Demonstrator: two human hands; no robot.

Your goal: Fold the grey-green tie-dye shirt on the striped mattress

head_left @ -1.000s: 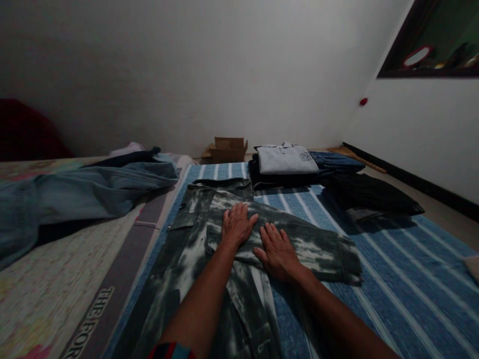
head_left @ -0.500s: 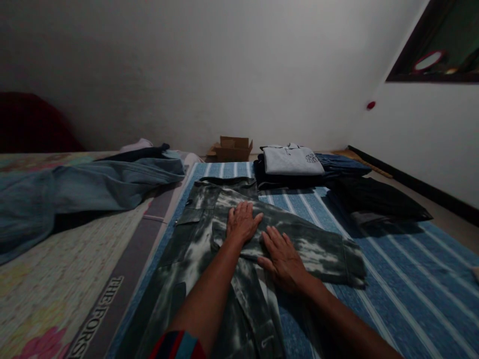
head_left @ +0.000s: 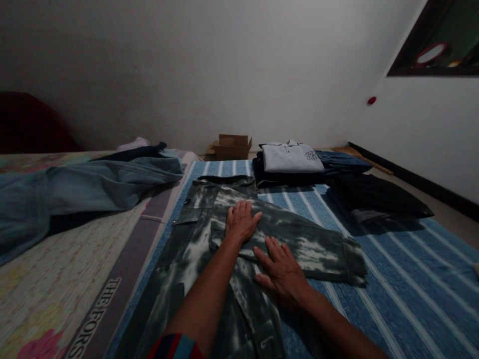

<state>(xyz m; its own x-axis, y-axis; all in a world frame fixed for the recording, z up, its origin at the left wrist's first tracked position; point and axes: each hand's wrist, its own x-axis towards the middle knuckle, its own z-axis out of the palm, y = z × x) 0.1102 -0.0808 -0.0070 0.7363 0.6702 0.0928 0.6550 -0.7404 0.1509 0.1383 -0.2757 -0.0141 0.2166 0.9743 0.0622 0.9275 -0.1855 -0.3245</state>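
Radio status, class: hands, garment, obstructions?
Left hand flat on mottled garment. Right hand spread, partly over it. One section lies crosswise. Folded stack beyond, not blocking hands.

"THE FORS" runs along the grey band (head_left: 129, 264), cut off below; the grey top (head_left: 286, 159) bears an interlocked "NY".

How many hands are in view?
2: the left hand lies on the tie-dye garment; the right hand is closer to the camera, at the near edge of its crosswise section.
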